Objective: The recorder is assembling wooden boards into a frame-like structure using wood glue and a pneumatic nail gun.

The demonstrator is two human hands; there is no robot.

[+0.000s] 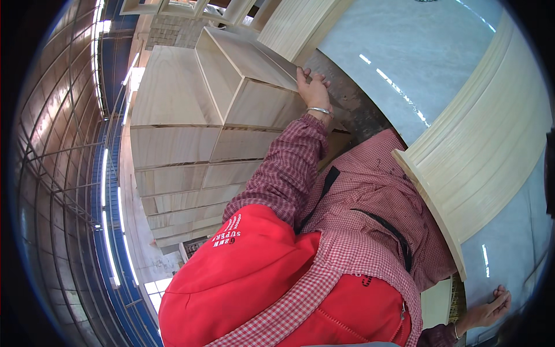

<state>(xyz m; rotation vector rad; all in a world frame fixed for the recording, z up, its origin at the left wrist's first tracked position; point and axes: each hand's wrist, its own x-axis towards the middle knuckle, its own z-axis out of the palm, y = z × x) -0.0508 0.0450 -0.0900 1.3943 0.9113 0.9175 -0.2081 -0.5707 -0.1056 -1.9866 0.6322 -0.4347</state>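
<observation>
My left hand (314, 92), with a bracelet at the wrist, reaches beside the upper corner of a stack of pale wooden drawers (263, 104). Its fingers are apart and partly bent, with nothing seen in them; whether they touch the wood I cannot tell. Far to the lower right, my right hand (490, 309) hovers at or just over the glossy grey-blue tabletop (416, 63). Its fingers are loosely bent and apart, and no object shows in them. Between the hands, a pale wooden panel (491, 127) lies across the tabletop, one end jutting out toward my body.
Another pale wooden board (298, 26) lies at the table's far left end. Behind the drawers stand open wooden frames (191, 8) and stacked small wood pieces (173, 33). A dark floor strip (352, 98) runs between drawers and table.
</observation>
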